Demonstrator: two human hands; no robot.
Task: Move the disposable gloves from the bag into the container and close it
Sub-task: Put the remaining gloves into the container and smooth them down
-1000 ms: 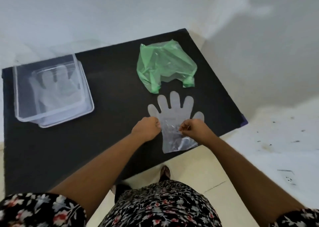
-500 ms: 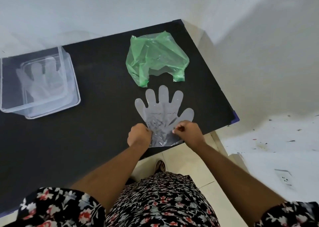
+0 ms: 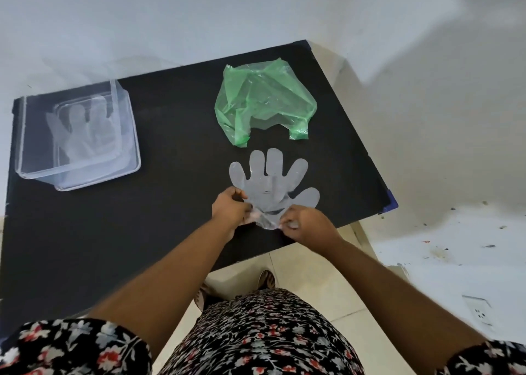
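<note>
A clear disposable glove (image 3: 271, 179) lies flat on the black table (image 3: 170, 203), fingers pointing away from me. My left hand (image 3: 230, 209) pinches the left side of its cuff, and my right hand (image 3: 304, 226) pinches the right side; the cuff is bunched up between them. The crumpled green plastic bag (image 3: 263, 101) rests just beyond the glove. At the far left stands a clear square container (image 3: 37, 169), open, with glove shapes (image 3: 82, 132) visible inside. A clear lid (image 3: 131, 158) seems to lie under it, its rim showing on the right and front.
The table's right edge and front right corner (image 3: 388, 203) are close to the glove. White wall runs behind the table, and white floor with a wall socket (image 3: 479, 313) lies to the right. My flowered dress fills the bottom of the view.
Both hands slid down toward the cuff and gathered it, crumpling the wrist end of the glove. The view itself shifted; bag and container stayed where they were.
</note>
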